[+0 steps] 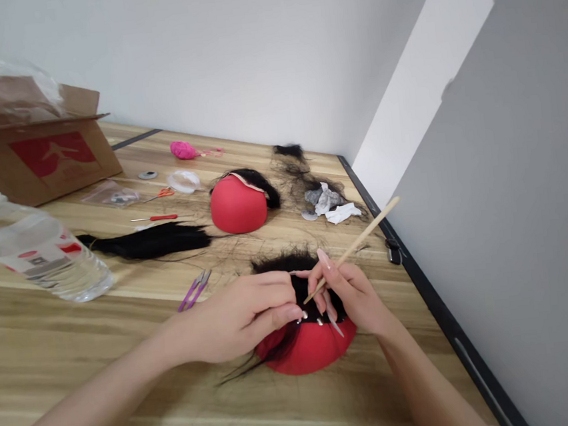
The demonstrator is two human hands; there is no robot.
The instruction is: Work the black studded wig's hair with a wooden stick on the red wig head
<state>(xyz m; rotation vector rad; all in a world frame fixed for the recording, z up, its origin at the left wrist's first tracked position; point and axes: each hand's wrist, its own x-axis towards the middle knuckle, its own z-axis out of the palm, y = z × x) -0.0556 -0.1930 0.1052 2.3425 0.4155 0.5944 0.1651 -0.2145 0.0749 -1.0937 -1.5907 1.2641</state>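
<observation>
As two bare hands meet over a red dome-shaped form (310,352) at the near side of a wood-grain table (192,403), the right hand (356,293) is closed on a slim wooden stick (368,228), its lower tip resting at or just above the black hairpiece (286,261) that covers the form's far side. The left hand (256,313) lies palm down across the form's left side, thumb and fingertips bunched at the hair's near edge; whether they pinch strands or merely press cannot be told. The two hands work close together, fingertips nearly meeting. Small shiny bits (319,321) dot the edge between hair and bare red surface, and loose strands trail off toward the lower left. Careful handling here would seem to call for a steady left hand keeping the form from rolling, a light grip low on the stick, and small strokes that lift few hairs at once without dragging the edge. Purple-handled snips (191,297) lie just beyond the left wrist; farther back stand a second red form (238,207) and, to its left, a black hair bundle (159,240).
</observation>
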